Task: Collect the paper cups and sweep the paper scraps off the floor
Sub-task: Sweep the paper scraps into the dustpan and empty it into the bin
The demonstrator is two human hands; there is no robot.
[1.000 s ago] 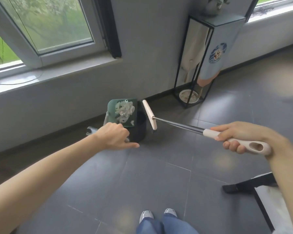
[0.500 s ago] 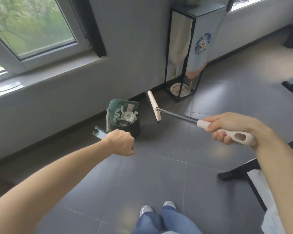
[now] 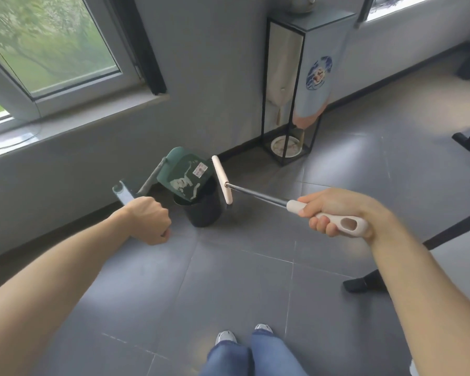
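head view: left hand (image 3: 149,221) fist-gripped on dustpan handle (image 3: 125,195), green dustpan (image 3: 186,173) tipped over black bin (image 3: 204,210), paper scraps (image 3: 183,183) on its pan. right hand (image 3: 334,213) wrapped round broom grip (image 3: 345,225), broom head (image 3: 222,179) just beside bin.

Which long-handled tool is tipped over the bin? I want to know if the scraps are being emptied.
The green dustpan, gripped by the left hand, tilts over the black bin. The broom, in the right hand, hangs beside it.
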